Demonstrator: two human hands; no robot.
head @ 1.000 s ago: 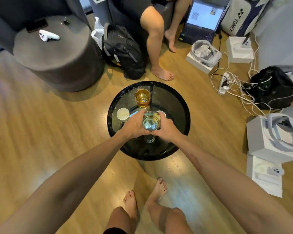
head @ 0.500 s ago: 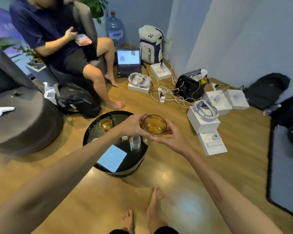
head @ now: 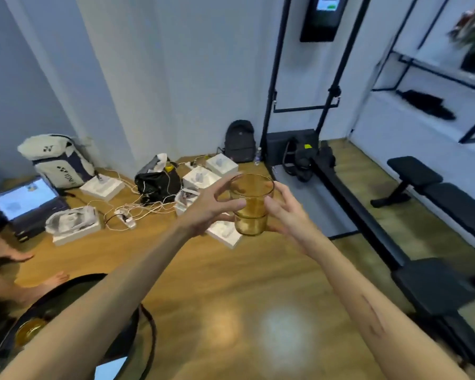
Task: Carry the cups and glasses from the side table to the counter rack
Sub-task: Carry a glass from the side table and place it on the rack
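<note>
Up off the surface (head: 146,319) now and out over open floor (head: 231,297), amber glass (head: 251,205) riding upright between both hands. Left hand (head: 213,208) wrapped on one side, right hand (head: 284,212) cupping the other, fingers curled around the glass, so clamped on it from both sides. Half a second back, same glass just above the surface's far edge; now surface way down at the lower left corner of view, well apart. Pretty clearly lifted clear and turned toward the rest of the room. Second amber glass (head: 29,329) left behind on the surface, near its left edge. Looks like carry leg underway, no counter rack in sight yet.
</note>
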